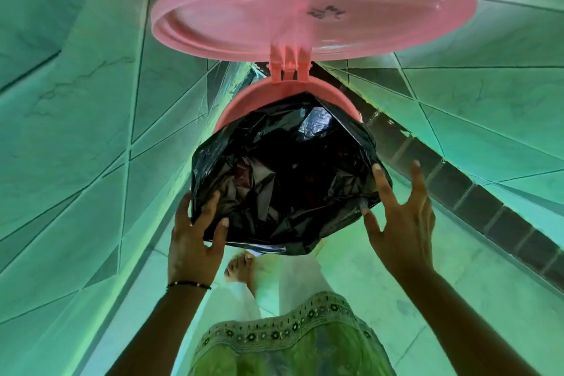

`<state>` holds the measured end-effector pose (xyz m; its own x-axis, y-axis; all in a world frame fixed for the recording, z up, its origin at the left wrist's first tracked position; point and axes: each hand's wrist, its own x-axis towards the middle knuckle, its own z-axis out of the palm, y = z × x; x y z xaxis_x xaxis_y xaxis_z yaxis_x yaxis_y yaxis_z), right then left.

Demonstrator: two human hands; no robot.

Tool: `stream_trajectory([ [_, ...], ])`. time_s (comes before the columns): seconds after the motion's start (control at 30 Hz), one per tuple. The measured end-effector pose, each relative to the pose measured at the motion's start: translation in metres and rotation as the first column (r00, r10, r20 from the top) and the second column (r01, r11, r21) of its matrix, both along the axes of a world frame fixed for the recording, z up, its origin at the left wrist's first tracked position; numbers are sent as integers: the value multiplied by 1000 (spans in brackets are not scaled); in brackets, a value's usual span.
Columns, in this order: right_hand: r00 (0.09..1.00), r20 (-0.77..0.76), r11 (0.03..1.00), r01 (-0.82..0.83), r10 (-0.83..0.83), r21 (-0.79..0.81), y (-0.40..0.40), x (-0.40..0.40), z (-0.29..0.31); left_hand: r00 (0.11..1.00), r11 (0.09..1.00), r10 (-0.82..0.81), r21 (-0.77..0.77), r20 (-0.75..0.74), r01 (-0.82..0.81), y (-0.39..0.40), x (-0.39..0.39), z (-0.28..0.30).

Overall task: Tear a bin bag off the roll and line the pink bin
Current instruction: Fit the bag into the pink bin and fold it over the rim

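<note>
**Thin black liner, half over the rim**

The left hand [195, 241] grips the near-left edge of the black bin bag [283, 174]: the thumb lies inside the mouth, the other fingers curl round the outside, and the film is pinched between them. A thin beaded bracelet [188, 285] sits on that wrist.

Just beyond those fingers the bag stands open in the pink bin [283, 91], its mouth a crumpled, glossy ring. On the near side the film seems folded over the rim; on the far side, past the fingertips, a bare arc of pink rim shows, so the lining looks unfinished there. The hinged pink lid [314, 6] stands raised behind.

The right hand [403, 223] is spread, fingers straight and apart. Its thumb and forefinger touch the bag's right edge, but nothing is clearly pinched; the outer fingers stand clear of the film.

Judging by its creases and sheen, the bag is very light, limp and slippery, and likely to stretch or tear if dragged hard. The best hold is probably the hem itself, pinched between thumb and fingers on both sides, then eased outward and down over the rim.
</note>
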<state>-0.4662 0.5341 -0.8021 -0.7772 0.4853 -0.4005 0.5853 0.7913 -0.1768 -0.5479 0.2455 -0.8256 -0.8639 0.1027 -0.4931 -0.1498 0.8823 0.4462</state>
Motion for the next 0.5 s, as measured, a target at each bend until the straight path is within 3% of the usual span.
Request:
stream_trajectory([
  [0.1, 999, -38, 997, 9, -12, -77, -21, 1, 7, 993, 988, 119, 100, -19, -116, 12, 9, 7],
  [0.2, 998, 62, 986, 19, -9, -163, -39, -1, 5, 970, 959, 243, 142, 20, -244, 28, 19, 21],
  [0.3, 981, 190, 976, 83, -44, -201, -44, 3, 3, 876, 894, 431, 32, 216, -448, 43, 27, 31],
  [0.43, 934, 353, 882, 201, -42, -426, -41, 11, 1, 811, 865, 478, -19, 336, -502, 54, 36, 31],
  [0.5, 929, 369, 868, 216, -40, -448, -37, 12, -3, 784, 850, 517, -104, 344, -516, 54, 35, 25],
])
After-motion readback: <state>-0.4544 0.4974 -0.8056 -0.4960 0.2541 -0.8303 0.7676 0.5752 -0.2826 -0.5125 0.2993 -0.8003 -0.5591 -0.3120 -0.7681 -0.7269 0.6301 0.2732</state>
